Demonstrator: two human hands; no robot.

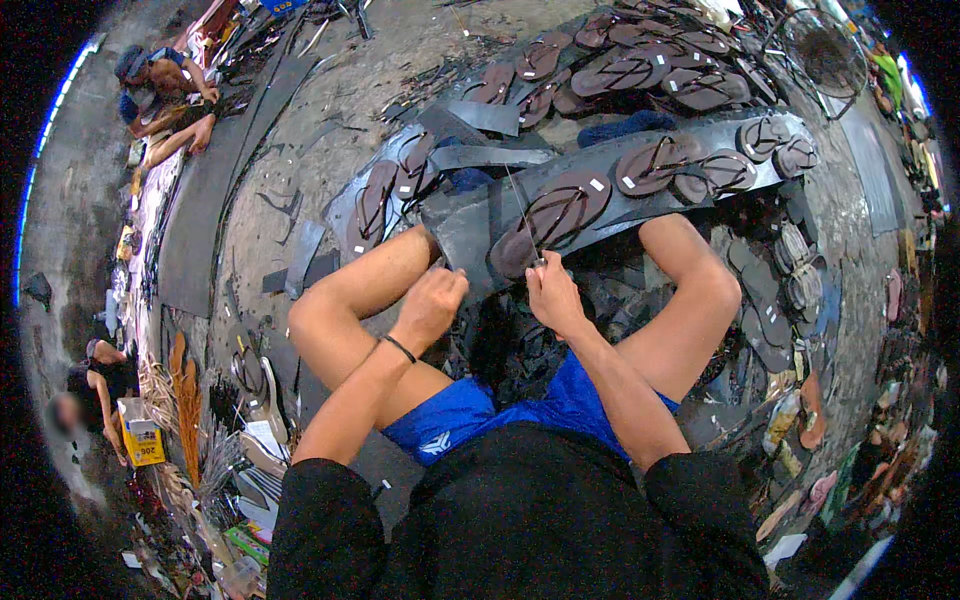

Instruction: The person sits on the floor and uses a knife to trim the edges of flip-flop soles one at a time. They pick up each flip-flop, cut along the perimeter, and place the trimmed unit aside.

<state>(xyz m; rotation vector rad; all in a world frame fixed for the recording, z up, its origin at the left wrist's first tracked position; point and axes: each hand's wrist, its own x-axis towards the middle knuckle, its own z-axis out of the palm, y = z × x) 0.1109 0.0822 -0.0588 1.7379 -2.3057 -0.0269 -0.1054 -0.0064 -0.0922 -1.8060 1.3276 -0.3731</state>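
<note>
I sit on the floor with knees apart. My left hand (432,302) grips the near edge of a dark rubber sheet (470,235) that lies across my legs. My right hand (553,292) pinches a thin metal blade or needle (522,220) that points up over a dark brown flip-flop sole (556,215) resting on the sheet. A black band circles my left wrist.
Rows of finished brown flip-flops (650,70) lie on rubber strips ahead. More sandals (790,290) pile up at the right. A wire fan guard (825,50) stands far right. One person (160,85) sits far left, another (95,385) at lower left among scraps.
</note>
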